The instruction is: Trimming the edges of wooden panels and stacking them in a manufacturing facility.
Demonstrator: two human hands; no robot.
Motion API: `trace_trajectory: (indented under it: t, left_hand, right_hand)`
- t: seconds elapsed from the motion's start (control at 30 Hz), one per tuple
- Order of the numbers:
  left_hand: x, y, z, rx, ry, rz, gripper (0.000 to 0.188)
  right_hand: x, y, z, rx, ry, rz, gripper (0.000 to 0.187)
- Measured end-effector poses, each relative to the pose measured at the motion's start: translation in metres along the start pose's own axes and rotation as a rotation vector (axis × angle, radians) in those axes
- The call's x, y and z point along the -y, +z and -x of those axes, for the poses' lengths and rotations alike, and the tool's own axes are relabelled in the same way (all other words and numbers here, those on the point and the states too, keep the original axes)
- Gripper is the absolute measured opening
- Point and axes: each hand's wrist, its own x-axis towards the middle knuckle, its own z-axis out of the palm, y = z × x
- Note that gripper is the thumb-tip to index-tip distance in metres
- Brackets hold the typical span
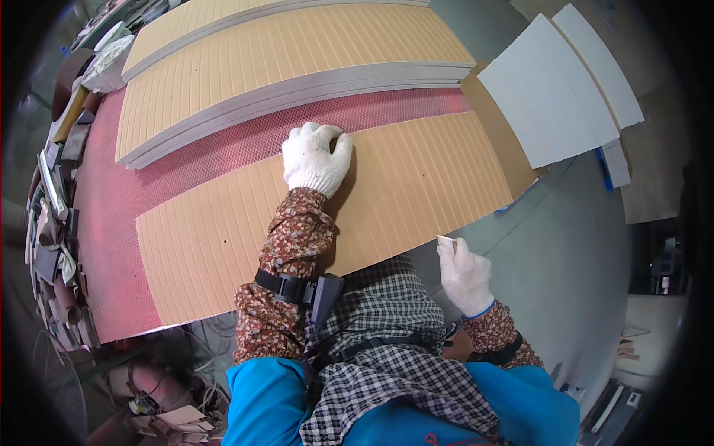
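**Currently: left hand flat on the ribbed panel, right hand pinching a small white piece**

Left hand [316, 157], in a white knit glove, lies palm down on the far edge of the tan ribbed panel [387, 201]. Fingers are spread and flat, pressing on the surface, not closed around anything. The fingertips sit right at the panel's upper edge, where it meets the red mesh mat [111, 223].

The panel lies flat on the mat, tilted diagonally across the view, near edge toward the person's body. Small dark holes show on its lower left part.

Right hand [465, 275], also gloved, is off the panel, just beside its near right edge, above the grey floor [565, 253]. Thumb and fingers are closed on a small white piece [445, 241] that sticks up from the fingertips. I can't tell what the piece is.

Behind the mat's exposed strip: a stack of ribbed panels [297, 67], grey edges showing, and a second stack farther back. White flat sheets [550, 97] lie to the upper right, well apart from both hands. Clutter of scraps and tools [56, 201] runs along the left side of the mat.

Both forearms wear floral sleeves, with a black strap device [305, 290] on the left one.
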Motion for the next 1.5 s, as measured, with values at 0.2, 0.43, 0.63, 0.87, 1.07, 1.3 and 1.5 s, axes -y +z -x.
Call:
trace_trajectory:
  t: [0.2,0.43,0.63,0.87,1.07,1.3,1.5]
  left_hand:
    - [-0.001,0.0,0.0,0.002,0.002,0.001,0.027]
    - [0.001,-0.002,0.001,-0.006,-0.001,0.001,0.027]
    - [-0.002,-0.002,0.001,-0.008,-0.005,0.007,0.027]
    - [0.001,0.002,0.002,-0.057,0.018,0.033,0.024]
    - [-0.002,0.004,0.001,-0.063,0.026,0.038,0.024]
    - [-0.001,0.0,0.001,-0.016,0.013,0.05,0.025]
    - [-0.001,0.001,0.0,-0.001,-0.004,0.036,0.028]
  right_hand:
    - [0.01,-0.009,-0.003,0.074,0.029,0.01,0.029]
    - [0.018,-0.018,-0.025,0.151,-0.036,0.014,0.025]
    - [0.022,-0.008,-0.11,0.216,-0.197,0.188,0.024]
    - [0.036,0.014,-0.228,0.214,-0.232,0.169,0.04]
    - [0.026,0.032,-0.292,0.26,-0.325,0.198,0.045]
    - [0.047,0.014,-0.246,0.146,-0.353,0.316,0.027]
    - [0.019,0.009,-0.156,0.171,-0.351,0.39,0.029]
